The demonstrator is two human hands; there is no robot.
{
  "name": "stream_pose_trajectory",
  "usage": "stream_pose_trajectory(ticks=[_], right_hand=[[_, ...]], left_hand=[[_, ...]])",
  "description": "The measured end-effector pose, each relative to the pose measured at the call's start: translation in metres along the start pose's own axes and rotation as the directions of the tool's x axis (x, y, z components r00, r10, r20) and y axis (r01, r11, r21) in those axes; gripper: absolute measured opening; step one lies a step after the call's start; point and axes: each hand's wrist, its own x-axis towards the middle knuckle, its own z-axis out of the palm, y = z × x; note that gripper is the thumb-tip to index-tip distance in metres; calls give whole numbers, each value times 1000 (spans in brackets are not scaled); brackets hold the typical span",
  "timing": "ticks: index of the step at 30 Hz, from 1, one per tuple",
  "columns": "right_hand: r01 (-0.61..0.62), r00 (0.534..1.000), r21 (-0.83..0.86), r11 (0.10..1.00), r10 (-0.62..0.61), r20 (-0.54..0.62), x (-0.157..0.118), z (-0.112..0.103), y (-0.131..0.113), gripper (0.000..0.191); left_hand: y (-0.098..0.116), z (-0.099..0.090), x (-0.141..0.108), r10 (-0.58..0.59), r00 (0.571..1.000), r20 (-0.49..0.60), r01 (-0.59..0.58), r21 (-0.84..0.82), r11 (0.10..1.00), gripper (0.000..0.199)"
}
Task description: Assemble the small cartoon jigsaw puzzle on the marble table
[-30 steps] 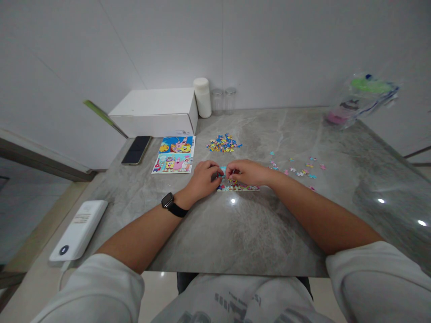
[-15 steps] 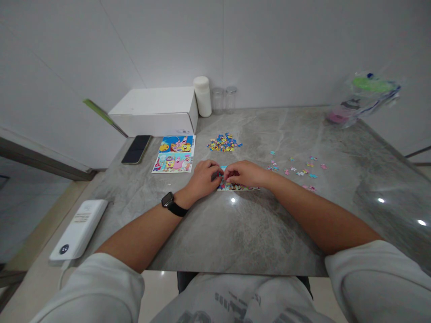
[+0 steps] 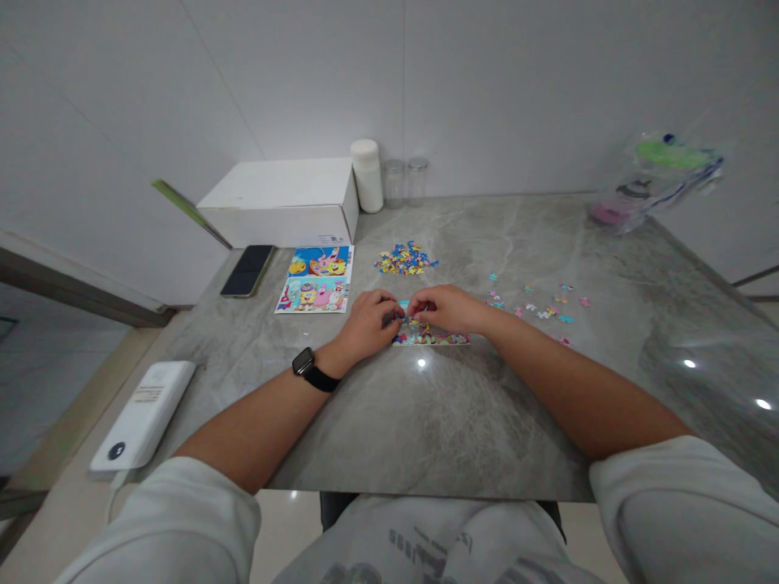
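A small colourful puzzle [image 3: 435,336] lies on the grey table, partly covered by both hands. At its left end rests my left hand [image 3: 372,323], fingers curled; whatever they hold, if anything, is too small to name. My right hand [image 3: 447,310] is over the puzzle's upper part, thumb and fingertips pinched close to the left fingertips, their contents hidden. Beyond the hands is a heap of blue and yellow puzzle pieces [image 3: 405,258]. Loose pink, white and turquoise pieces [image 3: 544,314] are scattered to the right. A printed picture sheet [image 3: 315,280] lies to the left.
A white box [image 3: 277,203], a white bottle [image 3: 367,177] and two clear jars [image 3: 406,183] stand at the back. A phone [image 3: 247,271] and a white power bank [image 3: 143,415] with a cable are on the left. A plastic bag [image 3: 657,180] is at the back right.
My right hand has shifted slightly up and away from me, so more of the puzzle shows beneath it. My left hand has stayed almost still.
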Motion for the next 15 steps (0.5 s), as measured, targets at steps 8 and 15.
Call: stream_pose_trajectory(ticks=[8, 15], right_hand=[[-44, 998, 54, 998, 46, -37, 4, -4, 10, 17], [-42, 998, -40, 998, 43, 44, 0, -10, 7, 23]], left_hand=[[5, -4, 1, 3, 999, -54, -8, -93, 996, 13], [12, -9, -1, 90, 996, 0, -89, -110, 990, 9]])
